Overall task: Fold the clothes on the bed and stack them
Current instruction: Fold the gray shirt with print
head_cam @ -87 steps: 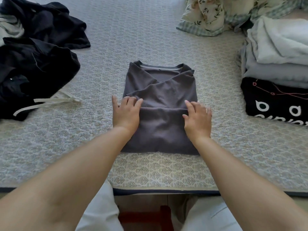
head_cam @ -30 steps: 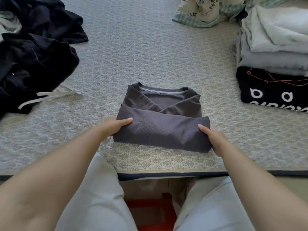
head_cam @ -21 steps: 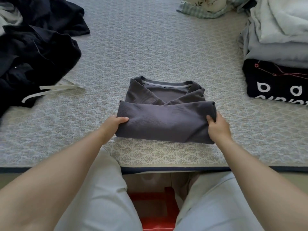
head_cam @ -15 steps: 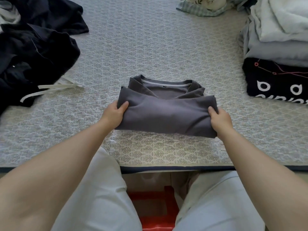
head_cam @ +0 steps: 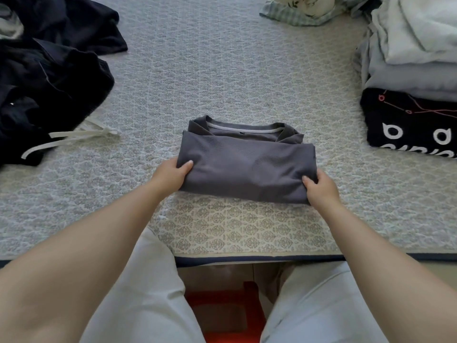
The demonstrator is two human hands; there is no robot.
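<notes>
Near edge of bed (head_cam: pixel 222 233), centre: folded grey shirt (head_cam: pixel 247 167), held between both hands. Left hand (head_cam: pixel 171 175) grips its left end, thumb on top; right hand (head_cam: pixel 321 188) grips its right end likewise. Left edge: dark clothes (head_cam: pixel 49 78), unfolded. Right edge: stack of folded clothes (head_cam: pixel 410 78).

Grey shirt (head_cam: pixel 247 167) now folded further up, nearer its collar.

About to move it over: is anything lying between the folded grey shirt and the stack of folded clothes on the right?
Nothing visible. The folded grey shirt, gripped by the left hand and right hand, has only bare quilted bed cover between it and the stack of folded clothes.
</notes>
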